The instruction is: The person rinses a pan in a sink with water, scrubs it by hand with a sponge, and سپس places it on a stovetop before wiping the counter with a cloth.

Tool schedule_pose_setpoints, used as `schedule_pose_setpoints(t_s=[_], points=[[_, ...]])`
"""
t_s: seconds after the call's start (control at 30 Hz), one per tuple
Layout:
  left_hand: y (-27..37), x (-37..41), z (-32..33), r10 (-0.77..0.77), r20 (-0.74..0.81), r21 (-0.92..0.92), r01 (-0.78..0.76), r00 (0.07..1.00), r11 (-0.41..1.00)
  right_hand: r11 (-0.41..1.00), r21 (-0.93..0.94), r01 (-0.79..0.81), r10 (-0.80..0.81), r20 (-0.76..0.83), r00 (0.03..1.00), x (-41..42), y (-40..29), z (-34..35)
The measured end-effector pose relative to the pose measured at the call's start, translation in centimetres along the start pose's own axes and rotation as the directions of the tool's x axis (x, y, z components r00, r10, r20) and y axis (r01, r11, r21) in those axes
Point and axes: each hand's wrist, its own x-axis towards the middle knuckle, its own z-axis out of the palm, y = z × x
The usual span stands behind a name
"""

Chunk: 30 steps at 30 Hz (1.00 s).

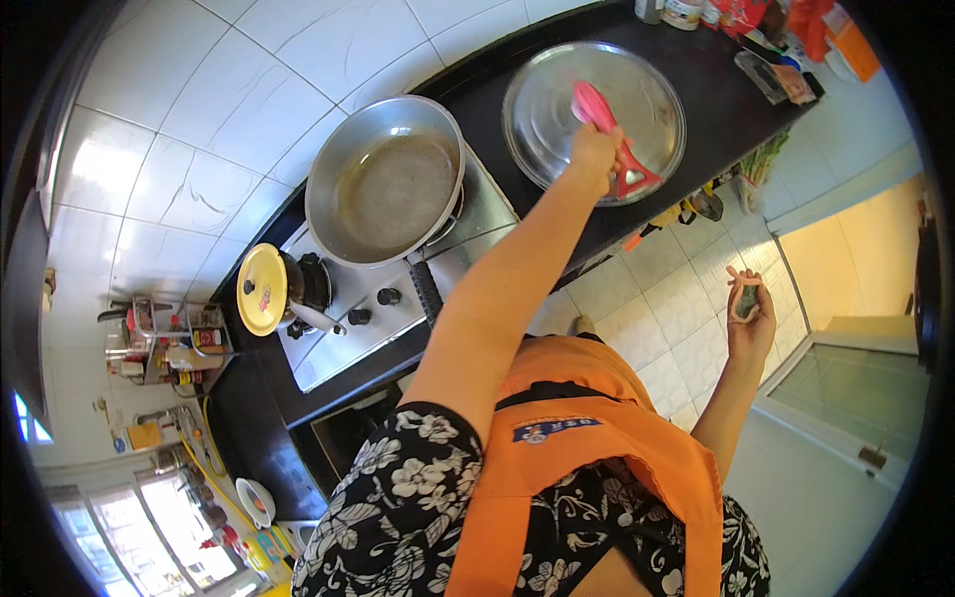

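Note:
My left hand (595, 155) grips a pink kitchen tool (633, 166) with a broad triangular end that has an opening; its exact kind is unclear. Tool and hand are over a large round stainless-steel lid or tray (537, 112) on the dark countertop (477, 112). Whether the tool touches the metal, I cannot tell. Out to the right, above the tiled floor, my right hand (750, 332) holds a small pink-rimmed item (744, 298) with a grey-green middle. Left of the lid, a wide metal frying pan (395, 194) with a black handle stands on the gas stove (358, 354).
A small pot with a yellow lid (262, 289) sits on the other burner. Jars (681, 13) and bags crowd the counter's far right end, near a cleaver-like blade (759, 76). A wire rack (179, 336) holds bottles at left. A glass-panelled door (835, 418) stands at right.

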Motion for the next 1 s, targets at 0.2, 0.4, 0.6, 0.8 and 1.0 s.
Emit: schedule_pose_setpoints(t_s=[0.2,0.4,0.6,0.8,1.0], points=[[-6.4,5.6,0.3,-0.155,-0.042,-0.021,0.154,0.987,0.988,0.998,-0.025,-0.061,0.061,-0.011,0.998,2.9,-2.6,-0.9],[-9.2,7.2,0.2,-0.133,-0.067,0.035,0.135,0.989,0.99,0.988,-0.046,-0.145,0.145,-0.016,0.989,5.9,-3.1,-0.1],[-9.4,6.0,1.0,-0.108,-0.172,-0.141,0.084,0.979,0.986,0.966,-0.109,-0.233,0.238,0.032,0.971,8.9,-0.8,4.3],[-16.4,-5.8,-3.3,-0.143,-0.109,-0.528,0.064,0.984,0.847,0.915,-0.224,-0.335,0.362,0.092,0.928,11.4,2.7,8.6],[-17.6,-21.8,-18.6,0.037,-0.036,-0.963,-0.044,0.999,0.265,0.893,-0.325,-0.312,0.379,0.167,0.91,12.0,5.2,13.3]])
